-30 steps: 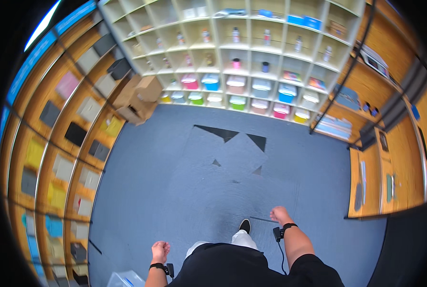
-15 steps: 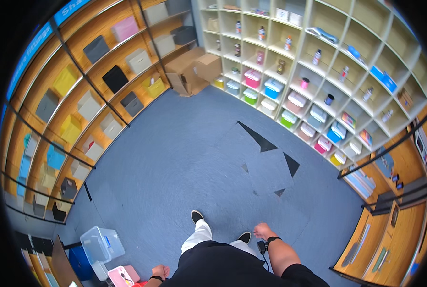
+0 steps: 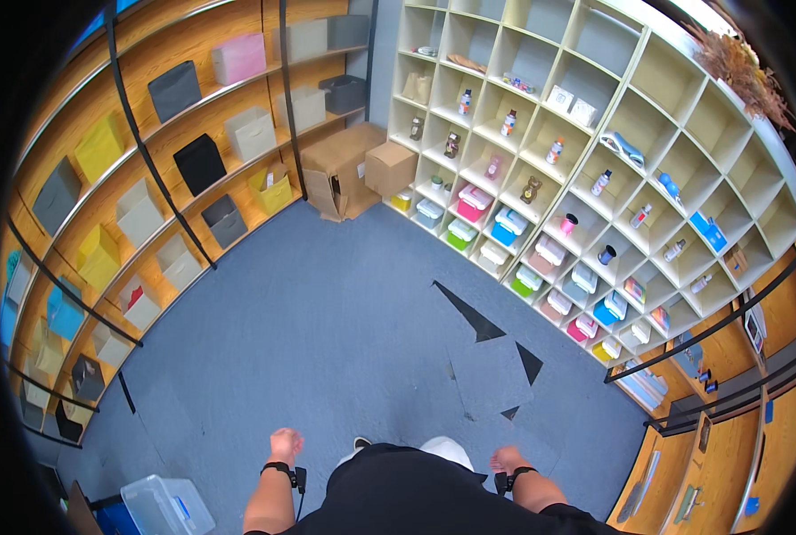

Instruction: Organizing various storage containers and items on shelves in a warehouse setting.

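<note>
My left hand [image 3: 285, 445] is held forward over the blue floor, its fingers loosely curled in and nothing seen in them. A black strap with a small black device and a cable sits on that wrist. On the other side of my body, my right hand [image 3: 507, 460] hangs over the floor with its fingers folded inward, slightly smeared and also without any object showing. It wears a similar black strap. Neither hand touches anything. Nearest to my left arm is a clear plastic bin [image 3: 162, 506] at the lower left.
Wooden shelves with fabric boxes [image 3: 224, 220] line the left. Cardboard boxes [image 3: 344, 169] stand in the far corner. A cream cubby shelf [image 3: 554, 102] holds bottles and lidded tubs [image 3: 509, 226]. Dark patches [image 3: 478, 316] mark the floor. More wooden shelving [image 3: 683, 464] is at the right.
The view has moved forward and turned slightly. My left hand has swung up and forward; my right hand has drawn lower and back. The pink container at the lower left has left the view.
</note>
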{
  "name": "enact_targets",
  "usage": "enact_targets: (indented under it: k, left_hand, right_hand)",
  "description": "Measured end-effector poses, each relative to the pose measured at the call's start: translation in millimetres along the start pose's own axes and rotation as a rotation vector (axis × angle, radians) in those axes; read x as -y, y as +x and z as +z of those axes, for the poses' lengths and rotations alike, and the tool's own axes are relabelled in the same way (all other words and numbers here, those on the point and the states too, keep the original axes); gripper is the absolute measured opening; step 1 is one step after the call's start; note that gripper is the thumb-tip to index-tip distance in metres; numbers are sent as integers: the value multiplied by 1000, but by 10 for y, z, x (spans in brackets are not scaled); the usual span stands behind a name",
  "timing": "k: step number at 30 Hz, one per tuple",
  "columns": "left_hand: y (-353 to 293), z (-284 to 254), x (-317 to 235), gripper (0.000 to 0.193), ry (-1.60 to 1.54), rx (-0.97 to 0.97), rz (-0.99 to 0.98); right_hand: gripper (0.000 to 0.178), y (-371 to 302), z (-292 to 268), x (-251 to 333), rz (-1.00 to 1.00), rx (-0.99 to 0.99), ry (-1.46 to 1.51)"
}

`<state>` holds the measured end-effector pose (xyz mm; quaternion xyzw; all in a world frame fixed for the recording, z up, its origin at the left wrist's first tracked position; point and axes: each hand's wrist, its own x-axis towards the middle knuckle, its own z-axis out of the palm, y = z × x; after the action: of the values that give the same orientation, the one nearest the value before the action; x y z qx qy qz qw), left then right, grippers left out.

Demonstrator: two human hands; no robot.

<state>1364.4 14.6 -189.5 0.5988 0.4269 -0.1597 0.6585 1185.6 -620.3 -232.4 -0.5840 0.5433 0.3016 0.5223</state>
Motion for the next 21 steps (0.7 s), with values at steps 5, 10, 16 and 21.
enact_targets:
  k: [5,10,16,21]
  left_hand:
    - [429,372,-730,10,71,63,74]
    - [1058,-11,-309,9,75,44,-9]
    - [1317,-194,-411,27,305,267,-142]
    - [1231,-47,-1431,28,459,125,-78]
  right_hand:
    - [31,336,342,678,8,100,-43]
    - [29,1011,705,1532,16,140,-69]
    - [21,1633,1006,2272,34,257,55]
    - [17,1249,1704,4163,-810,139,-1250]
